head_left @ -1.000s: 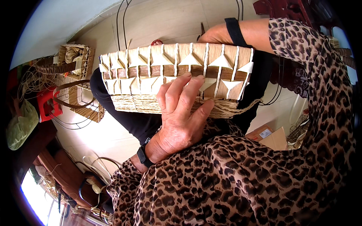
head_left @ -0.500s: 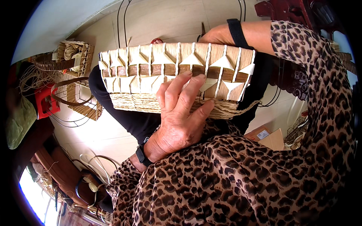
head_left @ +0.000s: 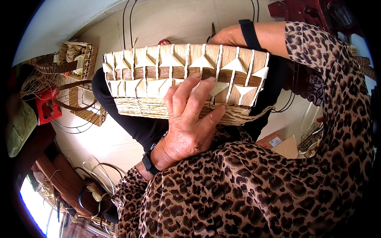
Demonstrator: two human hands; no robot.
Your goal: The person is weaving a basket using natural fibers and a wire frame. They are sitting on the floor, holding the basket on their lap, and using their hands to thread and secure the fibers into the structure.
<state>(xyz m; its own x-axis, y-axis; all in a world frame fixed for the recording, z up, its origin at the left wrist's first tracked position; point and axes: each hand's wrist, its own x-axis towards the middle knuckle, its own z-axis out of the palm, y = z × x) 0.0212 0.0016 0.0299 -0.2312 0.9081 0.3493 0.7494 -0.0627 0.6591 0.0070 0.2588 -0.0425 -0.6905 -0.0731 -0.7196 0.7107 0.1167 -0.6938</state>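
Note:
A rectangular woven basket [head_left: 135,106] lies tilted across my lap. Its side shows pale wood-like strips, a brown band, twisted white cords, folded cream triangles and rows of braided straw rope. My left hand [head_left: 189,127], a black watch at its wrist, grips this side. Its fingers are bent, two fingertips on the brown band and the thumb on the braided part. My right hand [head_left: 229,36] reaches behind the basket's far edge, its fingers hidden; a black band circles that wrist. Beside it sticks up a dark pointed tip [head_left: 213,28]. A red ring-shaped piece [head_left: 164,41] shows past the basket's rim.
Left on the floor stand a wire-framed basket [head_left: 89,59] with coiled cord, a red plastic stool [head_left: 47,105] and a brown strap loop [head_left: 75,107]. A cardboard box [head_left: 285,147] sits at right. Dark red carved furniture [head_left: 301,12] stands at the upper right.
The basket's left end has shifted very slightly left. Both hands keep nearly the same places, the left on the basket's side and the right behind it.

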